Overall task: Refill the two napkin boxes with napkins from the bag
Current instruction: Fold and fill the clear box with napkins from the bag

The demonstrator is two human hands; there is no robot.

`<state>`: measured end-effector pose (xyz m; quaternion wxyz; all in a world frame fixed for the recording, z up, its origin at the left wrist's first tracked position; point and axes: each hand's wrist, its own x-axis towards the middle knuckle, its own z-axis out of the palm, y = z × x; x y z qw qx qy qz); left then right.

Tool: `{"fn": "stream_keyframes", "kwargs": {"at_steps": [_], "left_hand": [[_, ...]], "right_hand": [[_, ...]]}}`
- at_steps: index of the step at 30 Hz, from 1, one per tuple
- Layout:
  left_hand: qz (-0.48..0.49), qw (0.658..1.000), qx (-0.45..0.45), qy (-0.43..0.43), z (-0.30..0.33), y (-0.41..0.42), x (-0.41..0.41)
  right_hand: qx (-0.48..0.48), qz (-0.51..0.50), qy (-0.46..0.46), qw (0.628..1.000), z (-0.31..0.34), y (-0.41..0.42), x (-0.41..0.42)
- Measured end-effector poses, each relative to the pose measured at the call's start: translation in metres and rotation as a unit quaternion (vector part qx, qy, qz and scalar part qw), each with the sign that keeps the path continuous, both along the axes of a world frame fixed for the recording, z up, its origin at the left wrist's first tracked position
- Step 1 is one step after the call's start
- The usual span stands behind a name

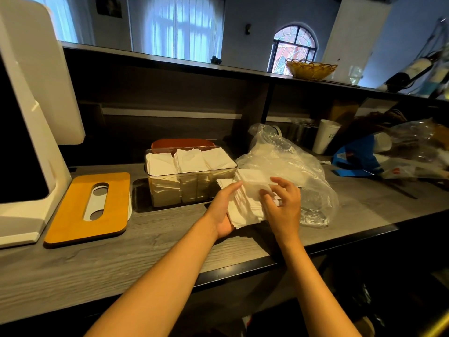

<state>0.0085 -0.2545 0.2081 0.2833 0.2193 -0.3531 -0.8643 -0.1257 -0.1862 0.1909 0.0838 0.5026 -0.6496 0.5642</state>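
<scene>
Left hand point(224, 210) grasping a fanned stack of napkins point(245, 203) near the surface's front edge, right hand point(283, 205) released, fingers on the stack, plastic bag point(291, 166) just behind, clear napkin box point(189, 176) beside it, filled

Both forearms come into sight bare from the elbow down, with no sleeve edge showing anywhere along them. The left hand point(224, 210) and the right hand point(283, 205) are bare too, fingers slim, nails short and plain. Wrists are slender and unadorned where they show, the arms long and lean.
</scene>
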Motion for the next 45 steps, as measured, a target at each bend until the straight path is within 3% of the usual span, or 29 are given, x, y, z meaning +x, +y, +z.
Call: {"fn": "stream_keyframes", "kwargs": {"at_steps": [3,7,10,13,17,26,32,35,37,42,45], "left_hand": [[-0.001,1.0,0.013,0.025,0.001,-0.002,0.001],[0.028,1.0,-0.004,-0.013,-0.001,-0.001,-0.001],[0.069,0.996,-0.034,-0.05,-0.005,-0.002,-0.005],[0.067,0.991,-0.085,-0.084,-0.005,0.001,-0.007],[0.057,0.989,-0.104,-0.083,-0.006,0.004,-0.007],[0.058,0.995,-0.055,-0.055,-0.004,0.0,-0.007],[0.066,0.997,0.012,-0.036,-0.004,-0.004,-0.006],[0.066,0.995,-0.019,-0.074,-0.004,-0.003,-0.006],[0.07,0.993,-0.041,-0.091,-0.005,-0.004,-0.009],[0.049,0.997,-0.018,-0.059,-0.004,-0.004,-0.007],[0.065,0.996,-0.04,-0.048,-0.005,-0.004,-0.006]], "right_hand": [[0.008,0.032,-0.003,0.999,0.003,0.004,0.003],[0.008,0.112,-0.093,0.989,0.004,0.004,0.009],[-0.02,0.089,-0.1,0.991,0.006,0.005,0.007],[0.034,0.076,-0.174,0.981,0.007,0.004,0.002],[0.098,0.143,-0.28,0.944,0.011,0.003,0.005],[0.007,0.137,-0.381,0.914,0.013,0.007,0.001],[-0.06,0.114,-0.521,0.844,0.018,0.011,-0.004],[-0.123,0.164,-0.539,0.817,0.021,0.017,-0.004],[-0.105,0.206,-0.515,0.825,0.022,0.019,-0.002],[0.047,0.196,-0.347,0.916,0.019,0.016,0.009],[0.091,0.203,-0.337,0.915,0.017,0.016,0.011]]}}
